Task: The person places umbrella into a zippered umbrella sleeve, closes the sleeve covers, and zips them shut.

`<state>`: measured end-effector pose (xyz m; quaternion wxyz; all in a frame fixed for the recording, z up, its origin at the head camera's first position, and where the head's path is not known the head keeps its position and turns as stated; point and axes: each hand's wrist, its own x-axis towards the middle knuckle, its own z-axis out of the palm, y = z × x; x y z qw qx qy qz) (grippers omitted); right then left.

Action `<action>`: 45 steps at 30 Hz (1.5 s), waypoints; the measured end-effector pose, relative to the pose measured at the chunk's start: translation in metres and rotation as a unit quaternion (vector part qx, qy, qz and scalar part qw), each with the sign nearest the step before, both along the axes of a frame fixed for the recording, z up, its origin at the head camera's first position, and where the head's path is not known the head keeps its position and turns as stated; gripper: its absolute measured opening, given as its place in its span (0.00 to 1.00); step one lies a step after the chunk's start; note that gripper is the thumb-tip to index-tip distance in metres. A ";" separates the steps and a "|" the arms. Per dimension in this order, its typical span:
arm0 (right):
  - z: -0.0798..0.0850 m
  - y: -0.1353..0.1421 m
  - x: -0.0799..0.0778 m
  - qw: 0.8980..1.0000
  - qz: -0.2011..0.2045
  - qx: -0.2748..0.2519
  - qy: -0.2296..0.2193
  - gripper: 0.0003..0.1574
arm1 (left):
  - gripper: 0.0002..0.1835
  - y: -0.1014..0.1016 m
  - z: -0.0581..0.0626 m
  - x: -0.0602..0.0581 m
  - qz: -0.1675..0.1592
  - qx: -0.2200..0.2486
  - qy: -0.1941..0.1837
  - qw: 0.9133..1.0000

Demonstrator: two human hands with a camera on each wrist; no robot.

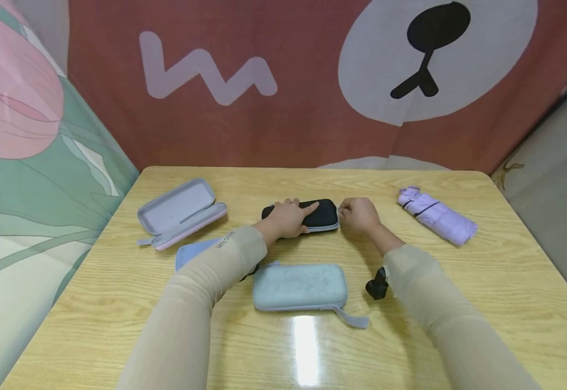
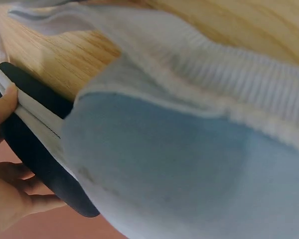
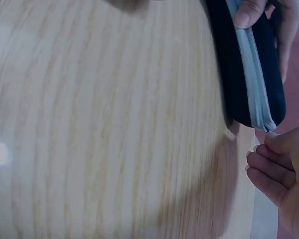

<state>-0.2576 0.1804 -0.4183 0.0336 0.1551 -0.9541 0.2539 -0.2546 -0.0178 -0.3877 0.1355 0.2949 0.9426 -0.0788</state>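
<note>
A black zip case [image 1: 322,214] with a pale grey zipper band lies at the middle of the table, toward the back. My left hand [image 1: 288,218] holds it from above, fingers over the top and thumb against the zipper side, as the left wrist view shows from below. At the case's right end my right hand [image 1: 359,214] pinches the zipper pull, mostly hidden by the fingertips. In the right wrist view the zipper band [image 3: 253,74] looks closed along the visible side.
Nearer me lies a pale teal case [image 1: 300,287] with a grey strap. A blue case [image 1: 193,253] is partly under my left forearm. At left an open pink-and-grey case [image 1: 181,211] shows its lining; at right lies a folded purple umbrella [image 1: 437,216].
</note>
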 end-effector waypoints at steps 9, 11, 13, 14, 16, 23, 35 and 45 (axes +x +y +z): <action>0.005 0.004 -0.002 1.000 0.016 -0.019 -0.008 0.07 | 0.37 0.001 0.002 -0.004 0.015 -0.008 0.001 1.000; 0.005 0.004 -0.002 1.000 0.016 -0.021 -0.012 0.07 | 0.37 -0.001 0.003 -0.004 0.017 -0.001 -0.005 1.000; 0.004 0.004 -0.002 0.999 0.014 -0.023 -0.019 0.07 | 0.37 -0.002 0.003 -0.005 0.018 0.011 -0.015 1.000; 0.003 0.004 -0.002 0.999 0.013 -0.023 -0.022 0.08 | 0.37 -0.002 0.004 -0.005 0.019 0.018 -0.021 0.999; 0.002 0.004 -0.002 0.999 0.010 -0.022 -0.025 0.08 | 0.37 -0.003 0.004 -0.005 0.018 0.031 -0.031 0.999; -0.004 0.004 -0.010 1.000 0.015 -0.011 -0.024 0.10 | 0.38 -0.005 0.002 -0.006 0.006 0.056 -0.033 0.998; -0.010 -0.004 -0.014 1.000 -0.004 -0.009 -0.007 0.10 | 0.38 -0.010 0.002 -0.008 0.002 0.070 -0.036 0.997; -0.006 -0.004 -0.029 0.996 0.038 -0.030 -0.076 0.09 | 0.37 -0.013 0.002 -0.012 0.011 0.088 -0.056 0.994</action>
